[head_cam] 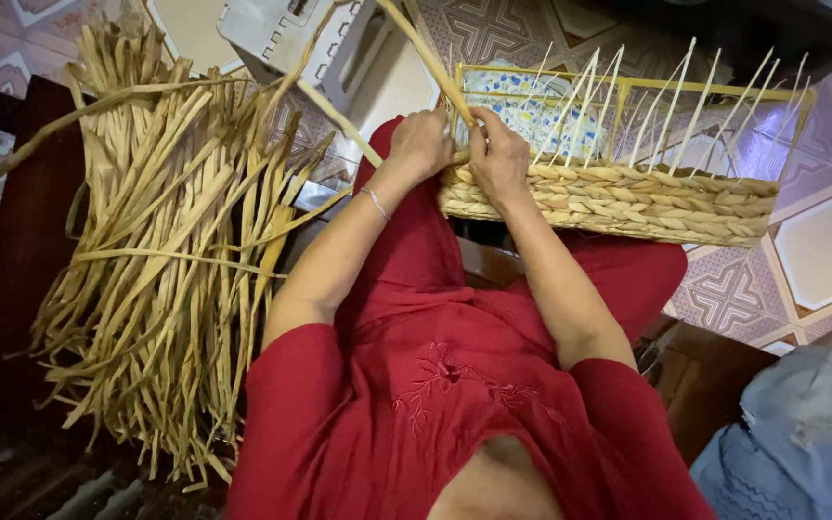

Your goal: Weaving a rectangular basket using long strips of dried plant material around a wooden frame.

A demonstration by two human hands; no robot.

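Note:
A half-woven straw basket (647,200) rests on my lap, its woven wall low and several thin pale upright ribs (671,116) sticking up from a yellow frame. My left hand (421,144) grips a long dried straw strand (339,116) at the basket's left corner. My right hand (498,154) sits right beside it, pinching another strand (430,63) that runs up and away and pressing on the woven rim. I wear a red garment (435,385) and a thin bracelet (375,202) on the left wrist.
A large bundle of dried straw strips (166,260) lies to my left on a dark wooden surface (21,250). A grey plastic stool (300,39) stands beyond it. Patterned floor tiles (820,250) lie to the right. Another person's blue-clad knee (801,433) shows at the lower right.

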